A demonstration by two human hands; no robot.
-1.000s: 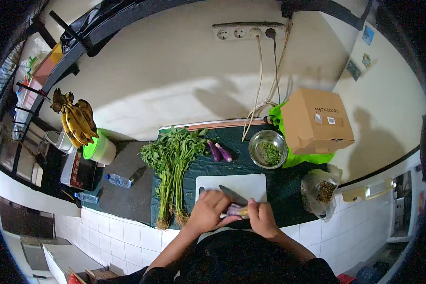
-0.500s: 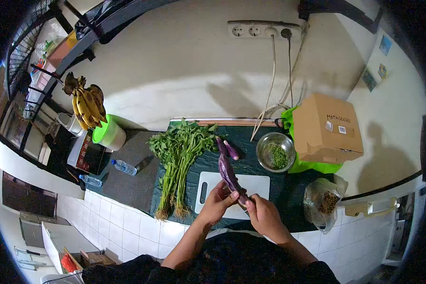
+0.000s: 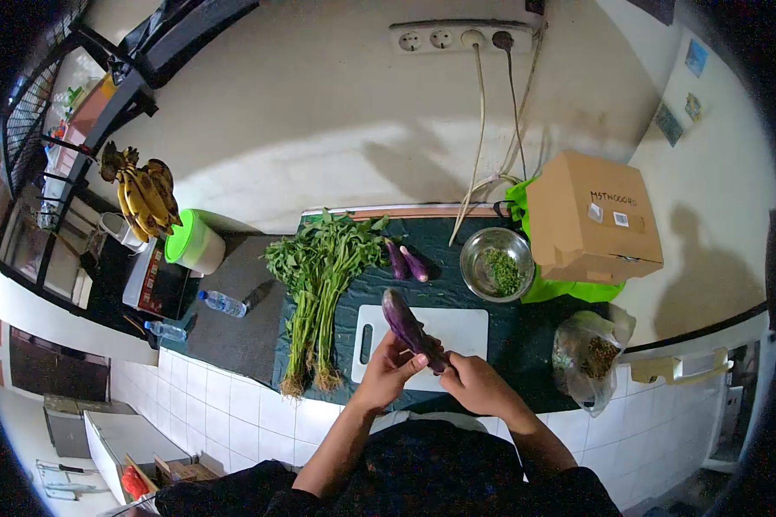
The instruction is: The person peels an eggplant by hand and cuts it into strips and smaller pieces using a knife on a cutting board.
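Observation:
A long purple eggplant [image 3: 403, 319] is held slanting over the white cutting board [image 3: 466, 329], its rounded tip pointing up and away from me. My left hand [image 3: 391, 372] is wrapped round its lower half. Closed at the near end of the eggplant, my right hand [image 3: 478, 385] pinches around the stem; whether it also holds a small tool is hidden. Beyond the board lie two smaller purple eggplants [image 3: 414, 264] side by side. Left of the board a big bunch of leafy greens [image 3: 328, 271] lies with its roots toward me.
A metal bowl [image 3: 497, 264] with chopped green pieces stands at the right, before a cardboard box [image 3: 595, 220]. A plastic bag [image 3: 591, 362] sits at the table's right edge. Leftward are a water bottle [image 3: 222, 303], a green-lidded container [image 3: 200, 246] and hanging bananas [image 3: 147, 200].
The eggplant has turned and tilted, so its rounded tip now shows more fully toward me. Both hands stay on it. The whole view has shifted slightly.

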